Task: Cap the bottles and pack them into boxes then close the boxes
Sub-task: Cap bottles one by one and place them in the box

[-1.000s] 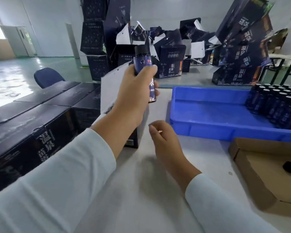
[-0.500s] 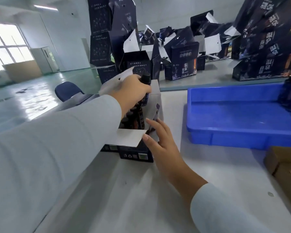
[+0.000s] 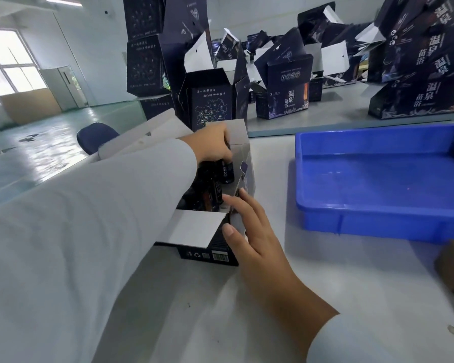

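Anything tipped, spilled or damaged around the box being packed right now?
Nothing stands out. The open box sits flat on the table; the left hand lowers a capped bottle inside it while the right hand steadies its near corner. The blue tray looks intact. The opened boxes behind lean untidily.

Dark cartons (image 3: 283, 100) at twelve o'clock and stacked boxes (image 3: 427, 74) at two o'clock read "温泉苗浴".
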